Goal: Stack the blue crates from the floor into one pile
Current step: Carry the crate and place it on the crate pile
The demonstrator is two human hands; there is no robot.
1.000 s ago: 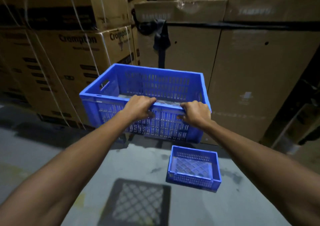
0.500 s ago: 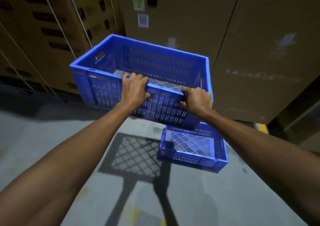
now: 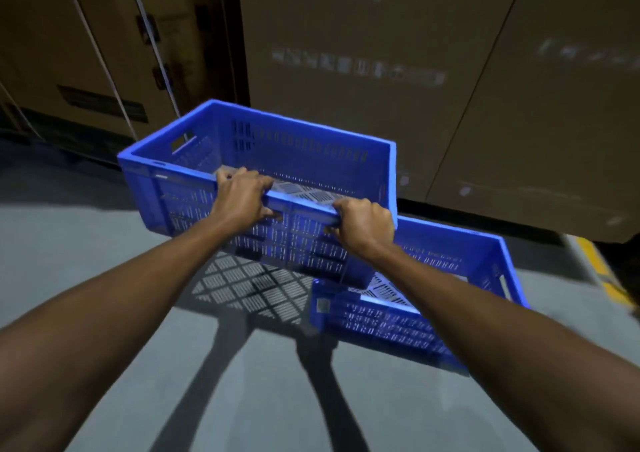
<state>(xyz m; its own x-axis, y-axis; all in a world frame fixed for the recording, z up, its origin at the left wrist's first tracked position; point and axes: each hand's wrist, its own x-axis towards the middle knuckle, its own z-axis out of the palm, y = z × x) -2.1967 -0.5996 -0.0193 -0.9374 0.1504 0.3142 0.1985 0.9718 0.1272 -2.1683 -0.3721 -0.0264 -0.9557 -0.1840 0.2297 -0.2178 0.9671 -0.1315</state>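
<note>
Two bare forearms enter from the lower left and lower right of the frame. No sleeves, watch or gloves show. The left hand (image 3: 242, 195) and right hand (image 3: 363, 225) wear no rings.

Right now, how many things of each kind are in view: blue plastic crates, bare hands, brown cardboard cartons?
Blue slotted plastic crates: 2, one carried, one on the grey floor
Bare hands: 2, left hand, right hand, both gripping the carried crate's near rim
Brown cardboard cartons: at least 3; edges unclear
Total: at least 7
</note>
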